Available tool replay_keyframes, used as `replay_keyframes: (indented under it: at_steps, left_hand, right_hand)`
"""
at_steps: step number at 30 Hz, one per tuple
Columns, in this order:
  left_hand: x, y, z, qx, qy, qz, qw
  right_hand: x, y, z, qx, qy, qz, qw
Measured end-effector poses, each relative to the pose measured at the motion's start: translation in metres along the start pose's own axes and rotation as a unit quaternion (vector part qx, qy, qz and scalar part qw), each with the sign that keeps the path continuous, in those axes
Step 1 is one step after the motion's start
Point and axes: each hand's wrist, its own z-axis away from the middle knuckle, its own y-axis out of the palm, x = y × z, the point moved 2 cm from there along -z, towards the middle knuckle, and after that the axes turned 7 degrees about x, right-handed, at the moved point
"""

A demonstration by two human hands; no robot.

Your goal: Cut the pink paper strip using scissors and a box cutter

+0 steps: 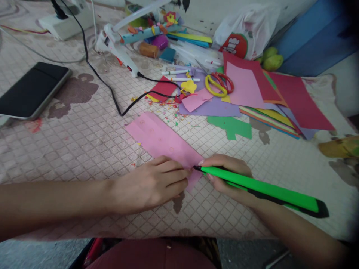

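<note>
A strip of pink paper (161, 136) lies slantwise on the tablecloth, with a few small round marks along it. My left hand (157, 183) rests palm down on the paper's near end, its fingers laid flat and close together. In my right hand (228, 173) is a green marker (258, 183) with a black tip and a black end. Its tip touches or nearly touches the paper, right beside my left fingertips. The fingers of my right hand close around the marker near the tip, and the marker hides part of them.
Beyond the strip lie scissors (215, 86), coloured papers (244, 84), a green paper scrap (231, 127) and a yellow paper flower (189, 86). A white glue gun (120, 52) trails a black cord (105, 84). A black tablet-like device (32, 91) is at left, near a power strip (66, 22).
</note>
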Motion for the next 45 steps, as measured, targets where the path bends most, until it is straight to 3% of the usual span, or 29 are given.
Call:
replay_keyframes:
  at_steps: [20,35,41,45]
  left_hand:
    - [0.001,0.0,0.0,-0.001,0.003,-0.006,1.0]
    - [0.0,0.001,0.0,0.0,0.0,0.007,1.0]
    - [-0.001,0.001,0.002,-0.011,0.0,0.0,1.0]
    - [-0.001,0.001,0.002,-0.002,0.0,0.003,1.0]
  right_hand:
    - [0.001,-0.001,-0.002,-0.007,-0.015,0.02,1.0]
    - [-0.006,-0.007,-0.007,0.074,-0.038,0.021,0.996]
    - [-0.004,-0.009,-0.003,-0.002,0.042,-0.015,0.999]
    - [0.001,-0.007,0.0,-0.024,0.051,-0.008,0.998]
